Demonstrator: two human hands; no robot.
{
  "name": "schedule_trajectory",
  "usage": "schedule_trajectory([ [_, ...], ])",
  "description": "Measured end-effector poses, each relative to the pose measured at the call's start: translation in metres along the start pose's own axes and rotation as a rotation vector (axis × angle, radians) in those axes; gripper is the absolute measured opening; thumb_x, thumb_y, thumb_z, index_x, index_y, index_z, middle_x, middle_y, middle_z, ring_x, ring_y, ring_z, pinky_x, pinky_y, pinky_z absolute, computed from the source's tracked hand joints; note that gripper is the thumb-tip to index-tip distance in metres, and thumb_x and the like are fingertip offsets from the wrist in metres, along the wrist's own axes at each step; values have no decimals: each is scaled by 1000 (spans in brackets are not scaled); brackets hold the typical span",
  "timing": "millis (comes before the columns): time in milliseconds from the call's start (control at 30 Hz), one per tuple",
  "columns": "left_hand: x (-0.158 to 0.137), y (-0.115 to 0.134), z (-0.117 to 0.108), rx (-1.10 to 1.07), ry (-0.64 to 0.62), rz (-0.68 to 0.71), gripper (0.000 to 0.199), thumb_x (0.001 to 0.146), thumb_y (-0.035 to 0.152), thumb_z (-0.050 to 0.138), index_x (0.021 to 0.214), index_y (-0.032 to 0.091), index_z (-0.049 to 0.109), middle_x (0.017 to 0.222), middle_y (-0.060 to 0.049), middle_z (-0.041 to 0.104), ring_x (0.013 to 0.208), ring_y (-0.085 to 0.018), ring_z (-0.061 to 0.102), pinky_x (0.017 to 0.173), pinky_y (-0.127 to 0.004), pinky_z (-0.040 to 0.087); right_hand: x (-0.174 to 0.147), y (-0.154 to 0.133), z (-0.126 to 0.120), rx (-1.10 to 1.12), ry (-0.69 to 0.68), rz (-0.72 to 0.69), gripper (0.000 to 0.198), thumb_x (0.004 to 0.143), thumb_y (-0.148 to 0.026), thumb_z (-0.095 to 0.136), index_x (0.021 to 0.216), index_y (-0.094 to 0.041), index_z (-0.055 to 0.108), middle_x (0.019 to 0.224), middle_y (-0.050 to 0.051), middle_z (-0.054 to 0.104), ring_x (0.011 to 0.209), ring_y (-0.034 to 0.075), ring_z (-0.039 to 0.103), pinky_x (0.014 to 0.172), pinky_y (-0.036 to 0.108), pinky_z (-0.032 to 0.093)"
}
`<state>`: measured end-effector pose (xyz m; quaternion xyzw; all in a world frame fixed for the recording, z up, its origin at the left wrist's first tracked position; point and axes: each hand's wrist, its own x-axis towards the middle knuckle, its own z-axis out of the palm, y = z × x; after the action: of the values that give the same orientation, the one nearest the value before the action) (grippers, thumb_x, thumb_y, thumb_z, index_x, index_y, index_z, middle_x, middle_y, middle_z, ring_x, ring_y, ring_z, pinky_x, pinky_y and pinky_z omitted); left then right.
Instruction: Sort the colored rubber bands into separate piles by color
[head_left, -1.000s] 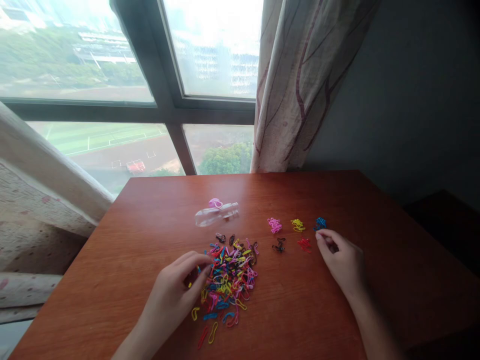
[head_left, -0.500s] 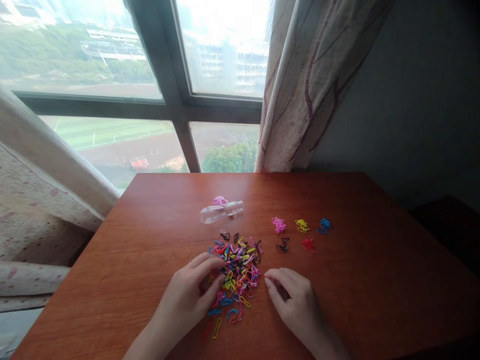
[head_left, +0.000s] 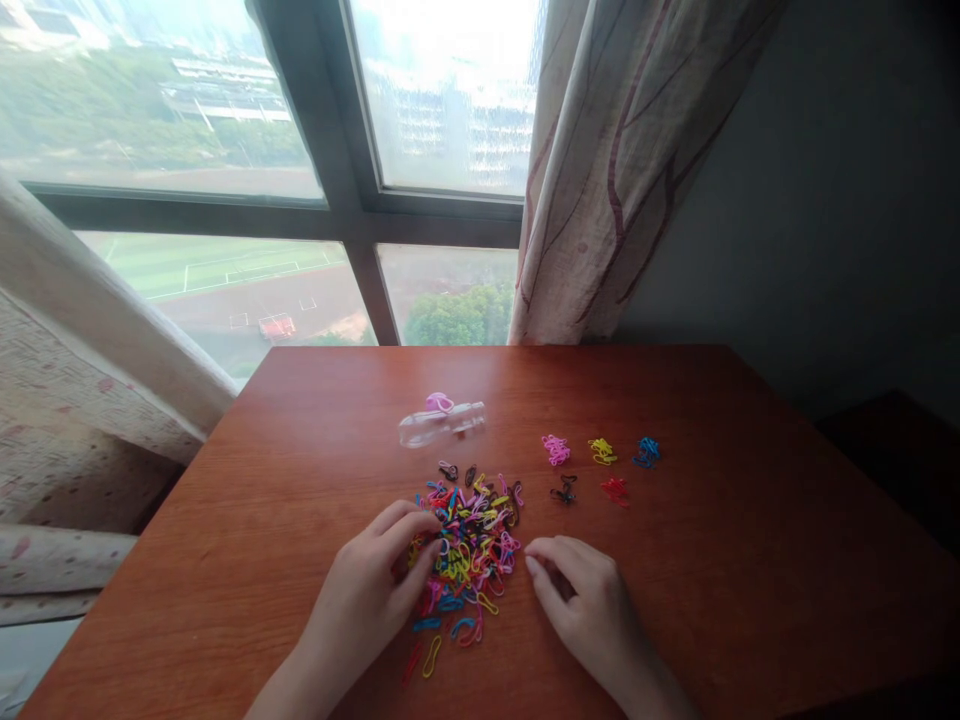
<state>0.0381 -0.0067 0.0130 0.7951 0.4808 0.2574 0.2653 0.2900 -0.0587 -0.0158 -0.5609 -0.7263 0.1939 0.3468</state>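
A window (head_left: 345, 222) stands past the far side of the pile, with a patterned curtain (head_left: 600, 200) at its right. The brown table (head_left: 750, 580) carries everything; its far edge lies well beyond the pile, and its left and right edges lie well out to either side, with a wider run of wood on the right.

The left hand (head_left: 371, 570) is at the pile's left flank, partly open, thumb and forefinger bent with a small gap between their tips, which reach in over the pile; whether a loop is caught there cannot be told. The right hand (head_left: 589, 590) is just right of the pile and apart from it, fingers curled, thumb and forefinger tips close together; what they may hold is too small to tell.

The pile (head_left: 469, 545) itself is a loose mix of small coloured loops. Beyond it a clear bottle (head_left: 431, 430) lies on its side, a pink piece (head_left: 437, 402) against its far side. Right of the pile and farther back come five small heaps: pink (head_left: 555, 450), yellow (head_left: 602, 451) and blue (head_left: 646, 452) in a row, black (head_left: 564, 490) and red (head_left: 616, 491) nearer. A yellow loop (head_left: 431, 657) and a red loop (head_left: 412, 662) lie at the pile's near side.
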Motion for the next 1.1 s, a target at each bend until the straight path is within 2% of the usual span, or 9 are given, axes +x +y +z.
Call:
schedule_trajectory([
  [133, 0, 1, 1, -45, 20, -6, 12, 93, 23, 54, 97, 22, 65, 81, 0, 68, 64, -14, 61, 61, -22, 48, 1, 0, -1, 0, 6, -5, 15, 94, -18, 51, 88, -22, 64, 72, 0, 65, 63, 15, 61, 61, 26, 43],
  [333, -1, -3, 2, -83, 79, 2, 19, 92, 19, 53, 104, 22, 67, 91, -3, 73, 73, -15, 67, 67, -22, 53, 1, 0, -1, -15, 15, -20, 16, 95, -20, 50, 87, -22, 64, 72, 0, 65, 62, 15, 61, 59, 25, 43],
  [467, -3, -8, 3, -87, 110, -49, 22, 90, 22, 58, 111, 21, 67, 88, -1, 75, 62, -12, 64, 61, -20, 53, 1, 0, -1, -15, 16, -17, 16, 95, -19, 50, 87, -22, 64, 71, 0, 65, 62, 15, 61, 60, 25, 43],
  [567, -3, -8, 1, -65, 105, -41, 16, 88, 22, 61, 101, 22, 69, 82, 0, 74, 59, -12, 63, 57, -19, 51, 1, 0, 0, -14, 13, -13, 16, 95, -19, 50, 87, -22, 64, 71, 0, 64, 62, 15, 61, 60, 26, 42],
  [633, -1, -5, -2, -46, 90, -10, 8, 87, 22, 62, 89, 22, 70, 77, 1, 73, 61, -13, 64, 58, -19, 51, 1, 0, 0, -7, 7, -11, 16, 95, -19, 50, 88, -22, 64, 71, 0, 65, 63, 15, 61, 60, 26, 43],
  [700, 1, -2, -4, -32, 87, 8, 9, 88, 23, 62, 83, 21, 69, 75, 0, 72, 62, -13, 64, 60, -20, 51, 1, 1, 0, -2, 2, -10, 16, 95, -18, 50, 88, -22, 64, 73, 0, 65, 64, 15, 62, 61, 26, 44],
  [900, 4, 2, -5, -45, 96, 28, 13, 91, 25, 58, 86, 21, 70, 82, -3, 73, 70, -15, 66, 65, -22, 52, -1, 0, 0, -11, -5, 1, 15, 93, -16, 51, 87, -22, 64, 73, 0, 65, 65, 15, 62, 62, 25, 44],
  [1100, 6, 3, -4, -52, 69, 39, 13, 93, 25, 58, 88, 21, 69, 79, -2, 70, 70, -15, 65, 66, -21, 51, 2, -1, 0, -11, 8, -2, 14, 92, -15, 53, 87, -23, 64, 75, 0, 66, 66, 16, 63, 63, 24, 43],
])
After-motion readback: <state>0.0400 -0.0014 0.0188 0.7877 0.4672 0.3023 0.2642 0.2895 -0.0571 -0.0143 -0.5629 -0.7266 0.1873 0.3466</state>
